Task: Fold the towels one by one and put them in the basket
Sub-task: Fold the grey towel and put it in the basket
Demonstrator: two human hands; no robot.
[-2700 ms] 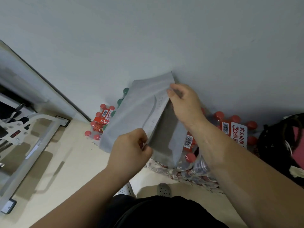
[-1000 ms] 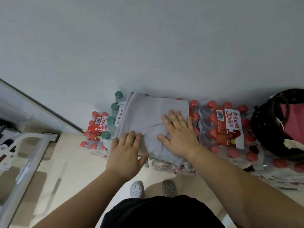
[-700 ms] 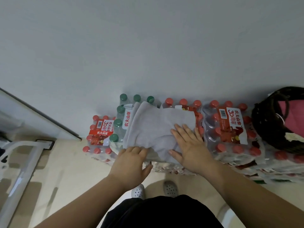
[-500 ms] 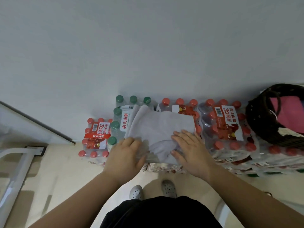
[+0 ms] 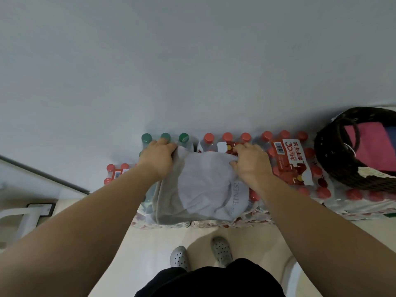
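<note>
A grey towel (image 5: 201,187) lies partly folded on top of shrink-wrapped packs of water bottles (image 5: 287,166). My left hand (image 5: 157,156) grips the towel's far left corner, fingers curled over the edge. At the far right corner my right hand (image 5: 249,160) pinches the cloth between thumb and fingers. The dark wicker basket (image 5: 330,161) stands on the packs at the right, with a pink folded towel (image 5: 368,146) and something dark blue inside it.
A plain grey wall rises right behind the bottle packs. Lower red-capped packs (image 5: 115,172) sit at the left. A white metal frame (image 5: 23,217) stands on the beige floor at far left. My feet in grey clogs (image 5: 201,251) are below the packs.
The towel went from held up in the air to lying on the bottle packs. My hands pressed it flat near the front edge, then slid to its far corners and took hold.
</note>
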